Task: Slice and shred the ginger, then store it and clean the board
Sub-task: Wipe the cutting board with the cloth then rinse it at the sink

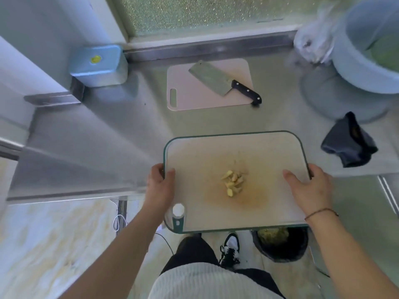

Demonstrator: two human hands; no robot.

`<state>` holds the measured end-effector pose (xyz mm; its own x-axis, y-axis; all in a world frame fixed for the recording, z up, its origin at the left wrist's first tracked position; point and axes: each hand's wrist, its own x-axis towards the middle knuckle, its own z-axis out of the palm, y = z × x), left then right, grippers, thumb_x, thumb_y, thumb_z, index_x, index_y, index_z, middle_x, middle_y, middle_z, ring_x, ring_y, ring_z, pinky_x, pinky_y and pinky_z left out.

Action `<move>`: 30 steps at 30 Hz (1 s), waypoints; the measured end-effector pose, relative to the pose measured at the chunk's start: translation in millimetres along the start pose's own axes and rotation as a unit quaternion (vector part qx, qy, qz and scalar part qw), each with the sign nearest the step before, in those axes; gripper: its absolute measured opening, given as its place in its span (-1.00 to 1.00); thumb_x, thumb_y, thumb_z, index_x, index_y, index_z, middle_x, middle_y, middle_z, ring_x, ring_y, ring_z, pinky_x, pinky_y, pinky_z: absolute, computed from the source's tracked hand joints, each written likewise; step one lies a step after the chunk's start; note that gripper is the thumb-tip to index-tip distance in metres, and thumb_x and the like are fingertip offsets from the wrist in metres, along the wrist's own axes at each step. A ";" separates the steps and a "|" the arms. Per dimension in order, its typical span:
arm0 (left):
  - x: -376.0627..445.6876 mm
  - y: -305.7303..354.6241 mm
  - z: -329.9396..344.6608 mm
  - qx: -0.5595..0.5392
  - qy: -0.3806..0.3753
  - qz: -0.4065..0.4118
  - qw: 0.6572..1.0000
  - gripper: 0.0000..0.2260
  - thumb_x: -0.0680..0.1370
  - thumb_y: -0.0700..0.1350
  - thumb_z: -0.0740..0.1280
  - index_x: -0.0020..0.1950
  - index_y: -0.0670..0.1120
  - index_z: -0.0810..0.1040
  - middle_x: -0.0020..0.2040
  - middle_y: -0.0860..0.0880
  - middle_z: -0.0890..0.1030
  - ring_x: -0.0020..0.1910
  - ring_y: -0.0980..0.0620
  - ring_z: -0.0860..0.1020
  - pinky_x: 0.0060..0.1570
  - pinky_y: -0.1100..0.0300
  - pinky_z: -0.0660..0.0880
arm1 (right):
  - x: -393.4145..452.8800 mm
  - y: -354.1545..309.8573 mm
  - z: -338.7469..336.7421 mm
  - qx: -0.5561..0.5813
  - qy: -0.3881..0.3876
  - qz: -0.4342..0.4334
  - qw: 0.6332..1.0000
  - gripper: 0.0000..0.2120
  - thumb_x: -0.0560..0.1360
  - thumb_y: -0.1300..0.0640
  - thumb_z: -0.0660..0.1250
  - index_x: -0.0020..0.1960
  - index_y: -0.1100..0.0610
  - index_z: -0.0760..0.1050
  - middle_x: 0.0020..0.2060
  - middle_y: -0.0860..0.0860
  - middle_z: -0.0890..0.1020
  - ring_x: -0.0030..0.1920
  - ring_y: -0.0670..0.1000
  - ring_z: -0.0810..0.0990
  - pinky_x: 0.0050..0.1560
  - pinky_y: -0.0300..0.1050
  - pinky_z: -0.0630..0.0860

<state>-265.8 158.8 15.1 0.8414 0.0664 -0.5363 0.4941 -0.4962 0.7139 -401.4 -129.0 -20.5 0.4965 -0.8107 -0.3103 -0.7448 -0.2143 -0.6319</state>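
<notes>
Low in the frame, both hands hold the green-rimmed cutting board [194, 160] by its sides: the left hand [160, 184] grips the left edge, thumb on top, and the right hand [311, 188] clasps the right edge likewise. Ginger pieces [233, 183] sit mid-board. Above, a cleaver [212, 78] lies on a pink board [183, 100]; a dark cloth [348, 140] is at right.
</notes>
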 end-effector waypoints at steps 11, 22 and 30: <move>-101.6 -76.2 41.2 -0.026 -0.083 0.026 0.996 -0.80 0.71 0.01 0.05 0.02 0.15 0.45 -0.13 -0.01 0.54 -0.18 0.02 0.47 -0.16 0.08 0.43 | -60.9 132.8 -62.2 -0.012 0.059 0.029 0.998 -0.07 0.18 -0.56 0.27 0.27 0.13 0.43 0.15 0.15 0.56 0.21 0.23 0.50 0.28 0.30 0.38; -111.0 -188.9 92.0 -0.036 -0.080 -0.031 0.996 -0.77 0.72 -0.06 0.06 -0.01 0.11 0.47 -0.28 0.17 0.53 -0.31 0.20 0.47 -0.21 0.15 0.43 | -85.4 230.1 -14.4 -0.091 0.049 0.023 0.994 -0.19 0.25 -0.38 0.18 0.27 0.19 0.49 0.13 0.26 0.52 0.16 0.29 0.43 0.15 0.03 0.37; -93.8 -242.2 150.0 -0.001 0.010 -0.001 1.000 -0.79 0.71 -0.09 0.11 -0.06 0.11 0.45 -0.24 0.05 0.47 -0.44 0.29 0.40 -0.34 0.23 0.39 | -61.0 304.5 37.2 -0.116 0.014 -0.066 0.991 -0.23 0.45 -0.30 0.10 0.43 0.24 0.30 0.32 0.26 0.39 0.34 0.25 0.33 0.35 0.17 0.33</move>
<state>-497.2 142.9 -175.1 0.8451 0.0844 -0.5278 0.4956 -0.4935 0.7147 -641.8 -124.5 -220.4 0.5866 -0.7814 -0.2131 -0.7578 -0.4367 -0.4848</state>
